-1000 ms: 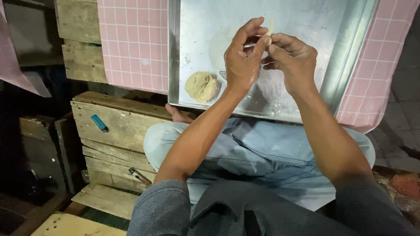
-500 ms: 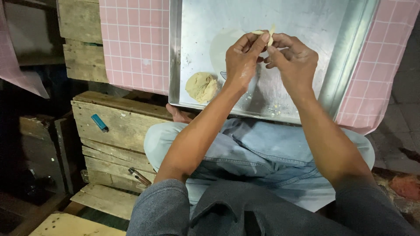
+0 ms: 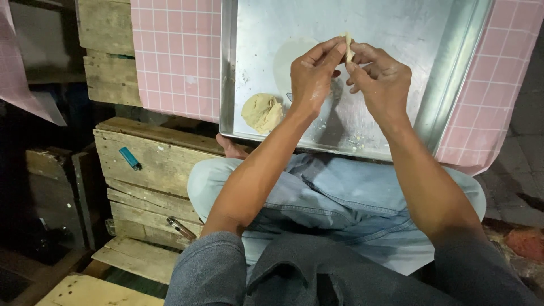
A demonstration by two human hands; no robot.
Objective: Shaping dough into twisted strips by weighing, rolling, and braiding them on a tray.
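Blue lighter on wooden crate, far left. Pink checked cloth under metal tray. Tray holds dough lump near its left wall. Left hand and right hand above tray, fingertips of both pinched on small dough piece.
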